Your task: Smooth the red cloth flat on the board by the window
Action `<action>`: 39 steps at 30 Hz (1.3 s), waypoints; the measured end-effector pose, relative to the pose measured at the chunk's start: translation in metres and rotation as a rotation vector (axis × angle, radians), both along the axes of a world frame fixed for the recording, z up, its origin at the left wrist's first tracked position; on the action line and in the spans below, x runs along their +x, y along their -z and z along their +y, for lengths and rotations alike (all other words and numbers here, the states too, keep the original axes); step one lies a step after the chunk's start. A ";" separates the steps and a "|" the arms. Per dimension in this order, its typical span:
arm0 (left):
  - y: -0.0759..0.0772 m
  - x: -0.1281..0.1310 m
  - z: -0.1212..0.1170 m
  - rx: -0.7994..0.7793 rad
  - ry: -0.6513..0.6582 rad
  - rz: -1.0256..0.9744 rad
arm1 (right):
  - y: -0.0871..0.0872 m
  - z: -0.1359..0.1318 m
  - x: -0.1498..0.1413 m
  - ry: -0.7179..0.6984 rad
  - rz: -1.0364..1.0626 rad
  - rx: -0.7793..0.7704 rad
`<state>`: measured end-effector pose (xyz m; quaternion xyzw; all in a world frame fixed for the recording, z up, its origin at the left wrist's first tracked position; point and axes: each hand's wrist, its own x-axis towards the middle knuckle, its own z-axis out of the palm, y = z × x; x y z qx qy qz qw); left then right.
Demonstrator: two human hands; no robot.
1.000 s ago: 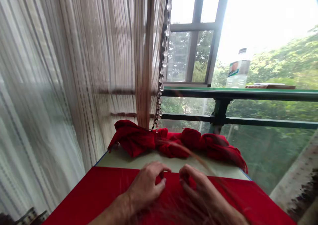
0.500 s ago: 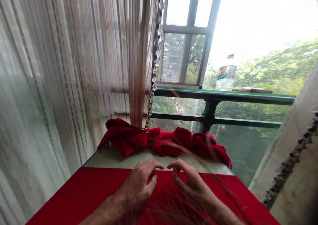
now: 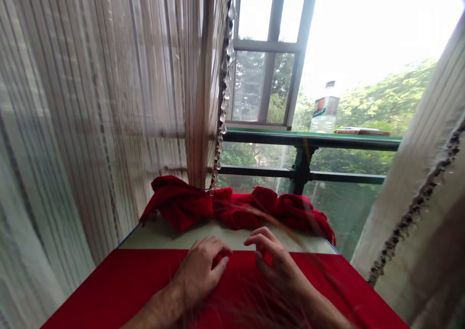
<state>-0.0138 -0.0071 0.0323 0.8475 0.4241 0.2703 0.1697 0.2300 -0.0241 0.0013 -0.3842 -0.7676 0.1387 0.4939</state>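
Observation:
My left hand [image 3: 203, 268] is over the red cloth [image 3: 119, 290] that covers the near part of the table, its fingers loosely curled and the thumb apart from them. Across a small gap, my right hand [image 3: 278, 261] has its fingers bent and spread, with nothing between them. Whether either hand rests on the cloth or hovers, I cannot tell. Beyond both hands runs a pale strip of bare tabletop [image 3: 232, 237]. A crumpled red scarf [image 3: 181, 203] lies along the far edge of the table.
Striped sheer curtains [image 3: 90, 101] hang on the left, and a pale beaded curtain [image 3: 417, 183] on the right. Behind the table stands a dark green railing [image 3: 265, 136] with a plastic bottle [image 3: 325, 111] and a flat brown item [image 3: 361, 132] on its ledge. An open window [image 3: 269, 84] shows trees.
My left hand has drawn slightly back and left, its fingers curling more. The right hand's fingers have lifted and spread a little. The view has shifted slightly; the right curtain covers more of it.

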 end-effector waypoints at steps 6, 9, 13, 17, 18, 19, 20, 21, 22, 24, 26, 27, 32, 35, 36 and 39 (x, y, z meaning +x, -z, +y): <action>0.004 -0.001 0.003 -0.021 -0.008 0.038 | 0.006 0.003 0.001 -0.016 0.006 0.001; 0.003 -0.001 0.003 -0.055 0.001 0.070 | 0.005 0.003 0.001 -0.001 -0.003 -0.029; 0.003 0.000 0.002 -0.053 -0.012 0.123 | 0.009 0.005 0.000 -0.027 0.026 -0.038; 0.007 0.001 0.006 -0.035 -0.027 0.145 | 0.016 0.014 -0.003 -0.101 0.064 0.015; 0.008 0.001 0.008 -0.030 -0.025 0.151 | 0.017 0.016 -0.003 -0.116 0.068 0.021; 0.009 0.000 0.010 -0.026 -0.024 0.153 | 0.017 0.018 -0.003 -0.129 0.066 0.024; 0.010 0.000 0.011 -0.024 -0.023 0.150 | 0.017 0.018 -0.003 -0.137 0.062 0.025; 0.011 0.000 0.011 -0.024 -0.023 0.143 | 0.016 0.018 -0.003 -0.139 0.057 0.026; 0.011 -0.001 0.010 -0.023 -0.022 0.134 | 0.015 0.018 -0.004 -0.137 0.054 0.030; 0.010 -0.002 0.008 -0.017 -0.013 0.129 | 0.012 0.014 -0.004 -0.124 0.054 0.042; 0.009 -0.003 0.004 0.003 0.008 0.152 | 0.007 0.010 -0.005 -0.095 0.048 0.026; 0.008 -0.004 0.003 0.013 0.022 0.167 | 0.004 0.007 -0.006 -0.080 0.039 0.011; 0.009 -0.005 -0.002 0.019 0.098 0.153 | -0.004 0.000 -0.005 -0.057 -0.010 -0.080; 0.009 -0.005 -0.005 0.000 0.129 0.105 | -0.003 -0.001 -0.004 -0.062 -0.007 -0.083; 0.007 -0.005 -0.005 -0.012 0.128 0.090 | -0.002 0.000 -0.003 -0.057 -0.006 -0.081; 0.001 -0.006 -0.006 -0.056 0.088 0.071 | 0.001 0.001 -0.001 -0.014 -0.018 -0.089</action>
